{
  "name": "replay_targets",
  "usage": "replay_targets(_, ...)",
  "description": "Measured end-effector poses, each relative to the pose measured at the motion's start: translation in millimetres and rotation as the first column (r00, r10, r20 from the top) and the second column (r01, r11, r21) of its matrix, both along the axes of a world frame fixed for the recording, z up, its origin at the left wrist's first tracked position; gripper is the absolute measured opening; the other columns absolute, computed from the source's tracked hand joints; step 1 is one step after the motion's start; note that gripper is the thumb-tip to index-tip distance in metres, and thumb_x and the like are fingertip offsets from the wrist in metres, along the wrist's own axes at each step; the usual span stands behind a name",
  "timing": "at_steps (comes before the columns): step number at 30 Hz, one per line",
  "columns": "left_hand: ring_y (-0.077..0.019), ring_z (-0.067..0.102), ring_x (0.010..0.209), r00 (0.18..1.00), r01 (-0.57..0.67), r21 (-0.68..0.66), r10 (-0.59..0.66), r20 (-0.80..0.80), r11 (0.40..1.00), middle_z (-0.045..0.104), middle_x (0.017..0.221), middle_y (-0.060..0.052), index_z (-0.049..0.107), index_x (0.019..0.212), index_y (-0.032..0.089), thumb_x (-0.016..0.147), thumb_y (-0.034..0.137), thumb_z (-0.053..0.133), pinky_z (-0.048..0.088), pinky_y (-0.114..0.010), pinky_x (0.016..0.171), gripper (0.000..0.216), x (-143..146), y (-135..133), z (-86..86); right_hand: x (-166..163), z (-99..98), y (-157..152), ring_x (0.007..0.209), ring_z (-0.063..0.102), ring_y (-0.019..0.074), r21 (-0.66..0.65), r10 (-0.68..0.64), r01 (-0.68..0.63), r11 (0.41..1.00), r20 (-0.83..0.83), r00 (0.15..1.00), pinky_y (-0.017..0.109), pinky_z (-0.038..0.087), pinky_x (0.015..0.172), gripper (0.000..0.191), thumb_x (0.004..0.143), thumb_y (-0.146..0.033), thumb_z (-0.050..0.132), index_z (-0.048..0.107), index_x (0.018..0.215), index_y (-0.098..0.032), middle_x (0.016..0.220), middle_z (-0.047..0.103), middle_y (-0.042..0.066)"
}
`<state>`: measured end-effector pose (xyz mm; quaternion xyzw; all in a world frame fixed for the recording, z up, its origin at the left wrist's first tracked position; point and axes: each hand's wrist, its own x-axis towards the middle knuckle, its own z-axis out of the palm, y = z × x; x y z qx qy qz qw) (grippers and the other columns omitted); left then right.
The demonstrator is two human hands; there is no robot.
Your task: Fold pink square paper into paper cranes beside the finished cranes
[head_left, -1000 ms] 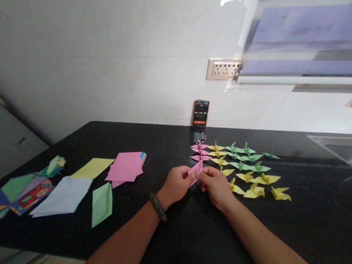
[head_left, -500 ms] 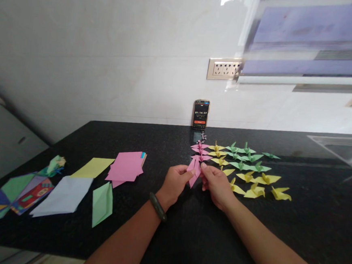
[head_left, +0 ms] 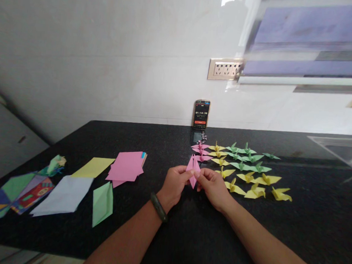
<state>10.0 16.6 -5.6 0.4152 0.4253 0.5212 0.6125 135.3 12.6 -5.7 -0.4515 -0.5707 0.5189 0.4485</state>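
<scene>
Between the fingertips is a folded pink paper (head_left: 196, 165), its split end pointing away; an uneven pinch could skew its creases, and reaching too far forward might knock the pink paper birds (head_left: 201, 152) just beyond. The left hand (head_left: 175, 183) and right hand (head_left: 213, 188) angle inward, thumbs on top, fingers curled and closed on the paper from either side.

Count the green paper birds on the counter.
7: three pairs of green birds right of the back yellow birds, plus a lone green bird farther right. None looks hidden.
</scene>
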Motion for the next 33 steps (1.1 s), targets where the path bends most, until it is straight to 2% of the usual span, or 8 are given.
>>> replay_targets(3, -0.0088, 0.049, 0.051, 0.998, -0.038, 0.027, 0.039, -0.056, 0.999, 0.054, 0.056, 0.0, 0.059, 0.062, 0.011, 0.063, 0.03, 0.063, 0.04, -0.022, 0.05, 0.02, -1.9, 1.6, -0.6, 2.8, 2.5, 0.6, 0.045, 0.042, 0.0059, -0.055, 0.098, -0.101, 0.993, -0.064, 0.993, 0.019, 0.036, 0.044, 0.027, 0.067, -0.039, 0.063, 0.053, 0.063, -0.015, 0.054, 0.05, -0.005)
replay_targets(6, -0.0081, 0.051, 0.05, 0.985, -0.011, 0.06, 0.021, -0.17, 0.998, 0.056, 0.057, 0.001, 0.057, 0.065, 0.012, 0.066, 0.027, 0.059, 0.038, -0.019, 0.048, 0.015, -3.8, 1.0, 2.5, 4.9, 4.2, 1.5, 0.046, 0.041, 0.0057, -0.102, 0.045, -0.057, 0.993, -0.11, 0.993, 0.017, 0.036, 0.041, 0.026, 0.068, -0.04, 0.063, 0.057, 0.069, -0.015, 0.057, 0.05, -0.005)
replay_targets(9, -0.0105, 0.056, 0.049, 0.961, 0.173, -0.061, -0.182, -0.209, 0.983, 0.06, 0.064, -0.001, 0.056, 0.076, 0.013, 0.068, 0.027, 0.055, 0.04, -0.02, 0.045, 0.016, -4.9, -2.3, 9.4, 6.1, 3.5, 3.2, 0.045, 0.041, 0.0058, -0.14, -0.066, 0.045, 0.989, -0.152, 0.986, 0.016, 0.033, 0.037, 0.027, 0.07, -0.041, 0.061, 0.059, 0.082, -0.017, 0.058, 0.05, -0.005)
replay_targets(12, -0.0086, 0.052, 0.042, 0.91, 0.296, -0.088, -0.308, -0.277, 0.951, 0.055, 0.054, 0.001, 0.056, 0.074, 0.013, 0.066, 0.029, 0.057, 0.039, -0.019, 0.041, 0.018, -6.6, -4.6, 15.1, 8.1, 0.5, 5.9, 0.044, 0.042, 0.0054, -0.153, -0.065, 0.041, 0.987, -0.161, 0.985, 0.016, 0.032, 0.037, 0.023, 0.065, -0.035, 0.065, 0.06, 0.075, -0.015, 0.056, 0.052, -0.004)
replay_targets(18, -0.0053, 0.049, 0.048, 0.98, 0.053, -0.043, -0.06, -0.19, 0.998, 0.058, 0.063, 0.002, 0.058, 0.085, 0.012, 0.055, 0.019, 0.068, 0.038, -0.017, 0.045, 0.032, -13.2, 3.5, 11.7, 11.5, -0.9, 9.8, 0.04, 0.038, 0.0036, -0.199, -0.151, 0.123, 0.972, -0.132, 0.98, 0.016, 0.031, 0.036, 0.018, 0.061, -0.029, 0.067, 0.057, 0.061, -0.014, 0.052, 0.049, -0.005)
replay_targets(22, -0.0054, 0.048, 0.047, 0.994, -0.089, -0.021, 0.088, -0.068, 0.996, 0.058, 0.06, 0.002, 0.054, 0.096, 0.012, 0.057, 0.021, 0.068, 0.034, -0.016, 0.045, 0.042, -15.2, 8.7, 7.0, 9.6, 2.9, 6.0, 0.042, 0.039, 0.0041, -0.219, -0.049, 0.031, 0.975, -0.074, 0.996, 0.015, 0.032, 0.037, 0.019, 0.061, -0.028, 0.067, 0.054, 0.058, -0.014, 0.05, 0.048, -0.005)
replay_targets(28, -0.0083, 0.05, 0.048, 0.998, -0.038, 0.003, 0.038, -0.046, 0.999, 0.056, 0.057, 0.003, 0.055, 0.094, 0.011, 0.056, 0.025, 0.072, 0.039, -0.02, 0.049, 0.044, -11.7, 7.0, 6.4, 8.2, 3.3, 3.2, 0.038, 0.035, 0.0027, -0.139, -0.005, -0.009, 0.99, -0.1, 0.995, 0.015, 0.03, 0.033, 0.02, 0.066, -0.033, 0.065, 0.057, 0.063, -0.015, 0.049, 0.045, -0.007)
replay_targets(33, -0.0084, 0.05, 0.051, 0.999, 0.054, -0.016, -0.054, -0.004, 0.998, 0.056, 0.061, -0.001, 0.059, 0.077, 0.011, 0.067, 0.046, 0.061, 0.042, -0.022, 0.051, 0.037, -8.9, 4.5, 5.9, 7.3, -0.5, 5.6, 0.039, 0.047, 0.0038, -0.226, -0.07, 0.02, 0.974, -0.216, 0.974, 0.016, 0.041, 0.04, 0.022, 0.065, -0.033, 0.067, 0.056, 0.065, -0.014, 0.055, 0.058, -0.003)
